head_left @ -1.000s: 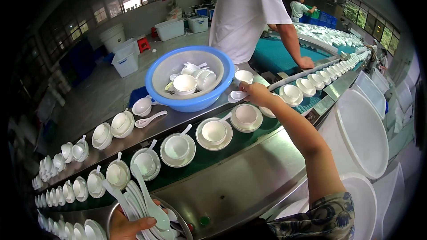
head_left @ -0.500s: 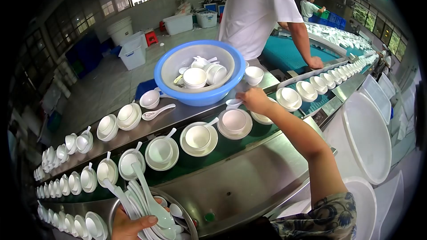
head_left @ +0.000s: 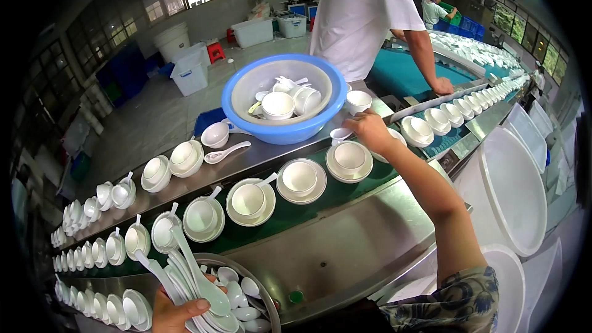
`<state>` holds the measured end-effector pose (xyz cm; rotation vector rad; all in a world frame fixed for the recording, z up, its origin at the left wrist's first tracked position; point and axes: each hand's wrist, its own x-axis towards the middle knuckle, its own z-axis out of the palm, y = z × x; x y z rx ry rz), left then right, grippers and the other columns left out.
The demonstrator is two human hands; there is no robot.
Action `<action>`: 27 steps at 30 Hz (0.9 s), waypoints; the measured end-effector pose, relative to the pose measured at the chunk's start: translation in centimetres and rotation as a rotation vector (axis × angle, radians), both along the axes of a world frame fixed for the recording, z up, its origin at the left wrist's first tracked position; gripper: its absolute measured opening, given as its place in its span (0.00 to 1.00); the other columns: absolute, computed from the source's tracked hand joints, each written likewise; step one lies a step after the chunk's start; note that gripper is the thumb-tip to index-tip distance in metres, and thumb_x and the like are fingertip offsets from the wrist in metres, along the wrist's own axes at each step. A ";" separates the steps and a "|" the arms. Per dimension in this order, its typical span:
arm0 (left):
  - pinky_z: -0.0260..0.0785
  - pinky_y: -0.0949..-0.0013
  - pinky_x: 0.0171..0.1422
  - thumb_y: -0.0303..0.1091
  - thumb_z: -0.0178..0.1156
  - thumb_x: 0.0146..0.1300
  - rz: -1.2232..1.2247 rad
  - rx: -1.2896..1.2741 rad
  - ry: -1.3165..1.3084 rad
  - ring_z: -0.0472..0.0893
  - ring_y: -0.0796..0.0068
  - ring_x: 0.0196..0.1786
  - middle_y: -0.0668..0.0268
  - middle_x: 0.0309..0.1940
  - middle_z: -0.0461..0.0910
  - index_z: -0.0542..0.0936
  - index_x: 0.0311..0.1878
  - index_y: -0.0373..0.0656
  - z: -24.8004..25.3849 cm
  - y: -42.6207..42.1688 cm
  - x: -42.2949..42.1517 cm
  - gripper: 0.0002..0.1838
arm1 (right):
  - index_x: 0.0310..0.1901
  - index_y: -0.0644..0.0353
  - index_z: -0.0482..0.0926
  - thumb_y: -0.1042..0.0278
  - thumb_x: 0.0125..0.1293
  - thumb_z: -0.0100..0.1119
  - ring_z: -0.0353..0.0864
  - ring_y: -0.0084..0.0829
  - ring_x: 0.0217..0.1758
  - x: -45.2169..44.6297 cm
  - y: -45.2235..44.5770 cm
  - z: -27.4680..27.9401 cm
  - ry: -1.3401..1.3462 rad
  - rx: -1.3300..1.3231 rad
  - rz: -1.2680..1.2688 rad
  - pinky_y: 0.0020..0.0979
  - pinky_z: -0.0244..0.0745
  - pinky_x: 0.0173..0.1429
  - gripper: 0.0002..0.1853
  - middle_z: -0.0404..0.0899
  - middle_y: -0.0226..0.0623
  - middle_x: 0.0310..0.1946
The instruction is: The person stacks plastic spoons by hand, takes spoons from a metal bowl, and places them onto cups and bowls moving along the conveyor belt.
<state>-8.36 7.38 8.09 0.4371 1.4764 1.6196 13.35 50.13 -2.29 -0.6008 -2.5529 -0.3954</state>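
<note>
A bundle of white spoons [head_left: 203, 287] is gripped in my left hand [head_left: 176, 309] at the bottom left, beside a metal bowl [head_left: 271, 296] holding more spoons. My right hand [head_left: 370, 131] is closed on the handle of a single white spoon [head_left: 340, 134], above the far edge of the green conveyor [head_left: 296, 213]. Just below that spoon is a cup on a saucer [head_left: 349, 159]. Stacked cups and saucers line the belt; several have a spoon, while the cup near the middle [head_left: 300, 177] shows none.
On the metal ledge stands a blue basin [head_left: 336, 95] with cups and spoons, near a loose spoon [head_left: 227, 153] and a cup [head_left: 358, 102]. A co-worker in a white shirt [head_left: 364, 18] leans at the teal belt [head_left: 401, 80]. Large white tubs [head_left: 502, 191] stand at the right.
The cups on the green conveyor have shifted leftward relative to the ledge. My right hand stays near the far belt edge with a spoon; the whole view has shifted slightly.
</note>
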 end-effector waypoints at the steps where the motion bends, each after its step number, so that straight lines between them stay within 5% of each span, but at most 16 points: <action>1: 0.75 0.54 0.39 0.25 0.66 0.33 -0.001 -0.004 -0.001 0.80 0.53 0.35 0.54 0.33 0.75 0.67 0.45 0.29 0.0 0.0 -0.1 0.31 | 0.34 0.53 0.77 0.74 0.45 0.51 0.78 0.34 0.33 -0.4 -0.1 -0.5 0.005 -0.018 0.012 0.33 0.65 0.44 0.12 0.76 0.34 0.22; 8: 0.75 0.54 0.39 0.26 0.67 0.33 0.067 0.020 0.005 0.80 0.54 0.35 0.53 0.33 0.75 0.67 0.45 0.30 -0.2 -0.7 -0.3 0.31 | 0.33 0.55 0.77 0.75 0.44 0.52 0.77 0.35 0.36 -2.8 -1.2 -0.5 0.110 0.090 0.245 0.33 0.65 0.46 0.11 0.76 0.36 0.24; 14: 0.74 0.53 0.40 0.26 0.67 0.33 0.077 0.047 0.005 0.79 0.51 0.37 0.53 0.36 0.74 0.66 0.48 0.31 0.1 -1.9 -1.1 0.33 | 0.31 0.59 0.77 0.68 0.50 0.56 0.79 0.41 0.31 -12.0 -11.5 1.0 0.006 -0.375 0.054 0.39 0.74 0.34 0.07 0.79 0.39 0.28; 19: 0.74 0.53 0.42 0.25 0.65 0.34 0.156 0.075 0.023 0.79 0.51 0.36 0.52 0.36 0.74 0.66 0.48 0.31 0.6 -3.7 -0.6 0.32 | 0.28 0.57 0.78 0.64 0.47 0.59 0.78 0.43 0.30 -17.2 -13.0 -2.3 -0.227 -0.429 -0.013 0.39 0.73 0.37 0.08 0.78 0.43 0.25; 24: 0.74 0.54 0.42 0.25 0.64 0.36 0.165 0.085 0.030 0.79 0.52 0.37 0.52 0.32 0.76 0.68 0.45 0.29 -0.5 -7.2 -2.4 0.28 | 0.26 0.57 0.79 0.67 0.44 0.60 0.78 0.44 0.30 -14.0 -14.5 1.2 -0.022 -0.510 0.209 0.40 0.73 0.37 0.06 0.78 0.43 0.23; 27: 0.69 0.60 0.52 0.22 0.65 0.39 0.238 -0.017 -0.037 0.74 0.58 0.48 0.53 0.45 0.72 0.58 0.59 0.33 -0.2 -9.7 -3.0 0.40 | 0.27 0.56 0.79 0.66 0.45 0.60 0.78 0.43 0.29 -8.9 -16.3 2.1 -0.217 -0.630 0.349 0.40 0.73 0.35 0.06 0.77 0.42 0.22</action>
